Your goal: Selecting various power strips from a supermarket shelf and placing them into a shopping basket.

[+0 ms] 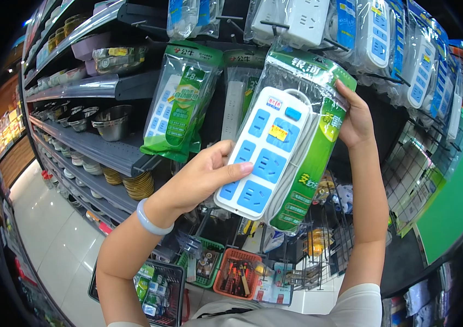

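A white power strip with blue socket faces is sealed in a clear plastic bag with a green printed side. I hold the pack tilted in front of me. My left hand grips its lower left side, with the thumb across the sockets and the other fingers hidden behind. At the upper right edge, my right hand pinches the bag near its green header. A coiled grey-white cord lies inside, beside the strip. A yellow price sticker is on one socket.
Another green-bagged power strip hangs behind on the left. More packs hang from metal hooks along the top and right. Shelves on the left carry steel bowls. Below are a black shopping basket holding packages and an orange basket of hammers.
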